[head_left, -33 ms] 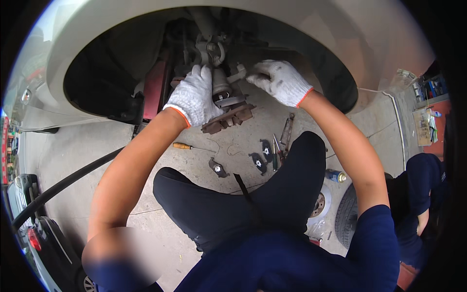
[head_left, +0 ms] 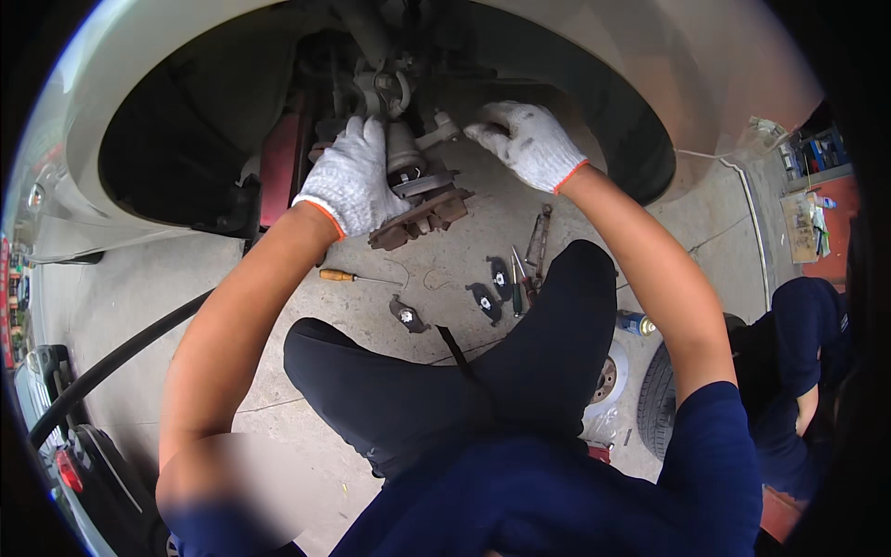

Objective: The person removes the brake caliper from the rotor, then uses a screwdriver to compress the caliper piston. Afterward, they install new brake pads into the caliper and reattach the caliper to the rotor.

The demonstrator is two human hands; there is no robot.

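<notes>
Both my hands wear white knit gloves with orange cuffs, inside a light-coloured car's wheel well (head_left: 153,158). My left hand (head_left: 348,181) lies around the left end of a rusty brake caliper bracket (head_left: 427,221), its fingers reaching up beside the grey wheel hub assembly (head_left: 403,147). What its fingertips touch is hidden. To the right, my right hand (head_left: 534,144) hangs with fingers bent and apart from the thumb, holding nothing. It is nearest to a grey arm with a knobbed end (head_left: 444,128), which sticks out from the hub assembly.
On the concrete floor lie an orange-handled screwdriver (head_left: 339,275), brake pads (head_left: 406,316), more screwdrivers (head_left: 517,288) and a long metal tool (head_left: 538,237). A spray can (head_left: 636,323), brake disc (head_left: 608,379) and tyre (head_left: 657,404) are at my right, near another person (head_left: 807,362). A black hose (head_left: 121,353) runs left.
The whole view has shifted slightly, with the car and floor things a little further left and up. My hands keep nearly the same places and poses.
</notes>
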